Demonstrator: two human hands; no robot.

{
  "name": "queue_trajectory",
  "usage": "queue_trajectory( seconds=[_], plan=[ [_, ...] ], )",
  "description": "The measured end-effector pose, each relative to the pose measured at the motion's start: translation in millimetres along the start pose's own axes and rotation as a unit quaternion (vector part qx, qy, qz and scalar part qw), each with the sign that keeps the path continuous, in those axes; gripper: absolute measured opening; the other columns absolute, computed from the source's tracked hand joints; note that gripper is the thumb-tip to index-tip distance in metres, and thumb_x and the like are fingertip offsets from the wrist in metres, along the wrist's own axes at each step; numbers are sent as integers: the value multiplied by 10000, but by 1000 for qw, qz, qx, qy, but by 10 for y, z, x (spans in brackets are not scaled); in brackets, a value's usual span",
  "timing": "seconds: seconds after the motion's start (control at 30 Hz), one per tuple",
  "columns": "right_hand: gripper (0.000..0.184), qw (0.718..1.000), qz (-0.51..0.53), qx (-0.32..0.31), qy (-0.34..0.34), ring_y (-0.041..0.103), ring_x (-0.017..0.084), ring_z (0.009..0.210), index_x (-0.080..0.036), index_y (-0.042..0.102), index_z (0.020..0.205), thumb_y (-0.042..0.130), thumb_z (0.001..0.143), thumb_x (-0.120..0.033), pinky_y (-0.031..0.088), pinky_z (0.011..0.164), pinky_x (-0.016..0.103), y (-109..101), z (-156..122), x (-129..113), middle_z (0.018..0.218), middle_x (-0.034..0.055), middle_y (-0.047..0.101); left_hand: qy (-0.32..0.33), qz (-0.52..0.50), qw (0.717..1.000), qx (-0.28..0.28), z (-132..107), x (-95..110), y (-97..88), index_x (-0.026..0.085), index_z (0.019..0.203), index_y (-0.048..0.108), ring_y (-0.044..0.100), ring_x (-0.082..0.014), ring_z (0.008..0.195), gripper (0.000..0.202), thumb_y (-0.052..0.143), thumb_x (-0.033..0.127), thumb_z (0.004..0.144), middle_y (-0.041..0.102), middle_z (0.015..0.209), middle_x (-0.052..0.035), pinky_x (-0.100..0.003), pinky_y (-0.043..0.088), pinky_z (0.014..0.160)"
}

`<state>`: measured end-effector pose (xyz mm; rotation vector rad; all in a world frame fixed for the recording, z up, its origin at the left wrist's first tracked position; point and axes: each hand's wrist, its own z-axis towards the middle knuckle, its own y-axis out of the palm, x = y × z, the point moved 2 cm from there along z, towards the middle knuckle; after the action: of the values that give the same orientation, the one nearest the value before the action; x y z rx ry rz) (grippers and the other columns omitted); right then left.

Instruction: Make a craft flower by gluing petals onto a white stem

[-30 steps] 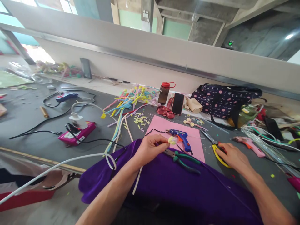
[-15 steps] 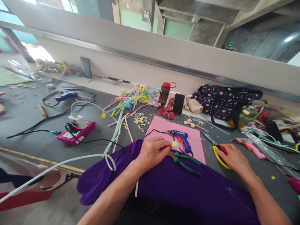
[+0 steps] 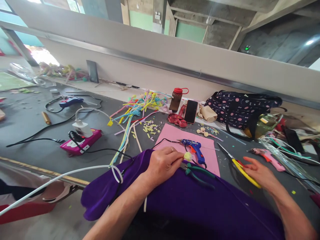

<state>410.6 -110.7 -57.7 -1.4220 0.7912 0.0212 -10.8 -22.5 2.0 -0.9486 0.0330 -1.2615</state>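
Note:
My left hand pinches a small pale yellow fuzzy piece just over the purple cloth on my lap. Beside it lie green-handled pliers and a blue glue gun on a pink sheet. My right hand grips the yellow-handled scissors and holds them lifted off the grey table, blades pointing away and to the left.
A pile of coloured pipe cleaners lies behind the pink sheet. A brown bottle, a phone and a dotted bag stand at the back. A pink power strip with cables is left, a pink glue gun right.
My right hand has closed on the scissors and raised them off the table. My left hand has shifted the yellow piece slightly right and down.

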Motion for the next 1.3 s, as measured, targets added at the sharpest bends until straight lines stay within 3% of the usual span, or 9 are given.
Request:
queue_trajectory(
  seconds=[0.2, 0.33, 0.47, 0.57, 0.63, 0.77, 0.93, 1.13, 1.3],
  plan=[
    [605, 947, 301, -98, 54, 676, 264, 751, -247, 512, 1204, 685, 633, -345, 532, 555, 307, -207, -369, -122, 979, 125, 690, 58, 61, 996, 38, -32, 15, 1, 195, 957, 664, 614, -143, 747, 198, 505, 188, 840, 665, 768, -48, -258, 463, 687],
    [772, 902, 428, -56, -7, 643, 228, 858, -315, 427, 1257, 781, 571, -299, 536, 681, 299, -167, -724, -528, 1010, 49, 653, 110, 98, 985, 94, -38, 52, -13, 195, 934, 652, 596, -123, 681, 163, 546, 168, 814, 650, 727, -21, -248, 465, 639],
    [554, 907, 372, -176, -86, 581, 154, 609, -236, 494, 1205, 689, 704, -368, 484, 521, 258, 63, -939, -1073, 825, 42, 629, 129, 124, 978, 105, -48, 56, -8, 189, 942, 639, 588, -114, 669, 161, 561, 159, 804, 644, 732, -16, -245, 469, 638],
    [663, 926, 331, -102, -147, 590, 203, 870, -285, 413, 1302, 685, 699, -318, 497, 711, 300, 94, -934, -1420, 1029, 69, 592, 126, 137, 978, 97, -57, 39, 1, 181, 954, 632, 582, -114, 668, 166, 566, 157, 803, 637, 726, -14, -245, 466, 639],
    [797, 931, 279, -116, -204, 537, 235, 1030, -331, 319, 1364, 695, 664, -269, 467, 826, 338, 103, -883, -1624, 1164, 61, 541, 122, 143, 978, 92, -59, 25, 6, 178, 945, 630, 577, -116, 671, 157, 568, 156, 804, 633, 727, -13, -244, 461, 638],
    [851, 923, 126, -150, -331, 533, 227, 967, -313, 317, 1371, 702, 619, -217, 456, 818, 341, 131, -777, -1932, 1143, 52, 520, 118, 150, 978, 83, -56, 3, 8, 181, 909, 631, 566, -114, 670, 124, 561, 156, 809, 627, 727, -11, -242, 455, 646],
    [748, 918, 11, -107, -381, 533, 198, 864, -295, 400, 1276, 729, 608, -223, 441, 784, 327, 159, -800, -1978, 1026, 31, 513, 116, 165, 976, 77, -52, 6, 8, 185, 881, 637, 562, -117, 678, 116, 538, 166, 825, 624, 726, -18, -245, 454, 654],
    [614, 922, 23, -81, -377, 519, 158, 745, -272, 389, 1205, 697, 673, -275, 431, 677, 277, 194, -844, -1778, 926, 2, 518, 114, 185, 975, 51, -57, 36, 33, 188, 932, 634, 557, -111, 678, 141, 537, 184, 830, 619, 744, -11, -236, 442, 630],
    [643, 913, 3, -90, -397, 506, 158, 754, -286, 422, 1207, 723, 641, -232, 425, 684, 283, 223, -869, -1876, 934, 2, 520, 124, 177, 975, 47, -63, 37, 52, 183, 926, 625, 561, -113, 676, 131, 556, 170, 815, 630, 750, -9, -241, 445, 630]
  ],
)
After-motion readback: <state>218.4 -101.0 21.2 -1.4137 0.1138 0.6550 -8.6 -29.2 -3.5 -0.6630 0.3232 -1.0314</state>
